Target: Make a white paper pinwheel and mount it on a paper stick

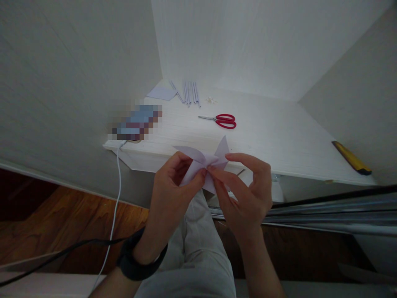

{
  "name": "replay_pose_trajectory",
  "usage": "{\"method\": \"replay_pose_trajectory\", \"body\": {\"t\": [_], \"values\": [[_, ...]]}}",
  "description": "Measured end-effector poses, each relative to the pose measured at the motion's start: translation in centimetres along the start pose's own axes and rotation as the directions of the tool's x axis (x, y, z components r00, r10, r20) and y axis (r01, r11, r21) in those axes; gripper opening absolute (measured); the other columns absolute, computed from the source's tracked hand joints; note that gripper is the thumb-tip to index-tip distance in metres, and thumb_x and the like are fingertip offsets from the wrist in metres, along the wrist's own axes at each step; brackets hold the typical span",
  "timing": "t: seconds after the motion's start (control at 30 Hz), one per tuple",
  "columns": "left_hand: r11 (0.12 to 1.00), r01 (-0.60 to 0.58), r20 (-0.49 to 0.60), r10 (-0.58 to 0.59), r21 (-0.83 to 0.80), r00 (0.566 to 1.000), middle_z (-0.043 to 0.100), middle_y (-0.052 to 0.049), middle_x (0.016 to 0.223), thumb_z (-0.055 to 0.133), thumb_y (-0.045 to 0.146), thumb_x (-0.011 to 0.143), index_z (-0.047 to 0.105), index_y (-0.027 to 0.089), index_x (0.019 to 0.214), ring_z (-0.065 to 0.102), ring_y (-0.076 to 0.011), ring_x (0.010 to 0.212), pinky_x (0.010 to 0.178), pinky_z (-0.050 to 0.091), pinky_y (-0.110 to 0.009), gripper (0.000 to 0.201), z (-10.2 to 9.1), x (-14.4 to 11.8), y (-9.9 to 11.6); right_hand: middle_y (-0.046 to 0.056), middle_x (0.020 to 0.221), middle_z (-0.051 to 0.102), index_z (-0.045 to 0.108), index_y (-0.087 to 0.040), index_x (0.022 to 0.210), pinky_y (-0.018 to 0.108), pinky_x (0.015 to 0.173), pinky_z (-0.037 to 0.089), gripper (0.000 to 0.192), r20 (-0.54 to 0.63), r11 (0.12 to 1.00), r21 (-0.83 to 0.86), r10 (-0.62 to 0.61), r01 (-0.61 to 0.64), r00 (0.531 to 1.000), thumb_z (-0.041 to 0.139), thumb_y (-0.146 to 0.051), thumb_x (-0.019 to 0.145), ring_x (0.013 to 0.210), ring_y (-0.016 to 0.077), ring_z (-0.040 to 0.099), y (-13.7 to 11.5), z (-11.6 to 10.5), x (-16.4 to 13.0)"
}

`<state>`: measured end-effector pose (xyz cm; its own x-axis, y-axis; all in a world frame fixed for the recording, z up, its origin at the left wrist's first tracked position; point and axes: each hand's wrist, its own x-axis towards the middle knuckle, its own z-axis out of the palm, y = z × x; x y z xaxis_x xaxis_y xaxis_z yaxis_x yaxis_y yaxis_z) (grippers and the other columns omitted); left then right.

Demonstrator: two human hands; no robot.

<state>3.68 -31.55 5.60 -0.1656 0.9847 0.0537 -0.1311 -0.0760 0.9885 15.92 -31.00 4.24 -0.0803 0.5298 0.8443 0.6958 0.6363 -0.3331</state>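
Paper shape (pixel 207 163) is already creased into points; both hands' fingers (pixel 198 179) are pinched on it, folding unfinished.

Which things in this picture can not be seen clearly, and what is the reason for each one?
1. Folded paper, head view: its middle is covered by the fingers of both hands, so the folds there are hidden.
2. Object at the table's left edge: blurred into blocks.
3. Small white bits beside the paper rolls: too small to tell.
4. Yellow tool: only partly shown, kind unclear.
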Motion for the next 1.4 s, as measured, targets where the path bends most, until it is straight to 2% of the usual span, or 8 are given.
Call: {"method": "replay_pose_trajectory", "body": {"t": [0.17,0.3,0.6,0.77,1.0,1.17,1.4], "values": [[1.000,-0.004,-0.011,0.004,0.000,1.000,0.070,-0.004,0.089,0.064,0.017,0.071,0.063,0.017,0.092,0.065,-0.0177,0.082,0.072,0.053,-0.028,0.020,-0.2,0.1,-0.2,0.003,0.097,0.060,0.065,-0.028,0.084,0.040,0.082,0.044,0.016,0.026,0.996,0.017,0.092,-0.092,0.995,0.062,-0.014,0.078,0.092,0.0196,0.056,-0.3,0.2,0.1],[1.000,0.000,-0.024,-0.001,-0.025,1.000,0.070,-0.004,0.092,0.065,0.020,0.072,0.063,0.017,0.093,0.066,-0.0178,0.083,0.073,0.053,-0.028,0.021,-0.4,0.2,-0.4,0.004,0.099,0.059,0.066,-0.029,0.087,0.042,0.085,0.041,0.015,0.084,0.994,0.023,0.104,-0.106,0.991,0.062,-0.017,0.079,0.096,0.0212,0.055,-0.1,0.1,0.2],[0.996,-0.018,-0.066,0.013,-0.085,0.998,0.069,-0.004,0.091,0.069,0.026,0.070,0.061,0.017,0.088,0.065,-0.0178,0.084,0.073,0.052,-0.028,0.021,-0.6,0.7,-1.5,0.004,0.104,0.057,0.066,-0.034,0.100,0.040,0.085,0.041,0.030,0.189,0.998,-0.038,-0.051,0.060,0.981,0.059,-0.014,0.080,0.100,0.0204,0.052,1.4,-0.3,0.1],[0.988,0.003,-0.048,-0.010,-0.153,0.999,0.069,-0.004,0.093,0.070,0.026,0.069,0.061,0.017,0.092,0.065,-0.0179,0.086,0.075,0.052,-0.030,0.027,-0.6,0.9,-1.8,0.005,0.108,0.054,0.063,-0.034,0.109,0.041,0.086,0.041,0.040,0.227,0.996,-0.023,-0.079,0.086,0.971,0.056,-0.010,0.078,0.104,0.0219,0.050,1.9,-0.5,-0.2],[0.985,0.018,-0.012,-0.021,-0.170,1.000,0.069,-0.005,0.095,0.069,0.025,0.070,0.062,0.017,0.095,0.065,-0.0176,0.085,0.075,0.052,-0.029,0.027,-0.4,0.8,-1.4,0.006,0.109,0.051,0.065,-0.030,0.106,0.043,0.085,0.043,0.037,0.240,0.997,0.079,0.002,-0.021,0.971,0.049,-0.011,0.079,0.103,0.0225,0.050,1.6,-0.8,-0.2],[0.983,0.010,0.010,-0.008,-0.186,1.000,0.069,-0.004,0.092,0.068,0.022,0.070,0.062,0.017,0.093,0.064,-0.0164,0.081,0.071,0.051,-0.027,0.024,-0.5,0.6,-1.4,0.006,0.105,0.051,0.067,-0.028,0.098,0.042,0.085,0.044,0.031,0.177,0.977,0.175,0.092,-0.123,0.980,0.047,-0.012,0.080,0.101,0.0205,0.051,1.3,-0.7,-0.1],[0.994,0.011,-0.016,-0.013,-0.111,1.000,0.069,-0.003,0.087,0.068,0.023,0.070,0.062,0.017,0.089,0.064,-0.0155,0.076,0.066,0.051,-0.024,0.021,-0.4,0.4,-1.0,0.004,0.101,0.052,0.065,-0.026,0.089,0.041,0.086,0.042,0.014,0.133,0.950,0.156,0.249,-0.269,0.959,0.057,-0.020,0.080,0.100,0.0209,0.051,0.9,-0.6,0.7]]}}
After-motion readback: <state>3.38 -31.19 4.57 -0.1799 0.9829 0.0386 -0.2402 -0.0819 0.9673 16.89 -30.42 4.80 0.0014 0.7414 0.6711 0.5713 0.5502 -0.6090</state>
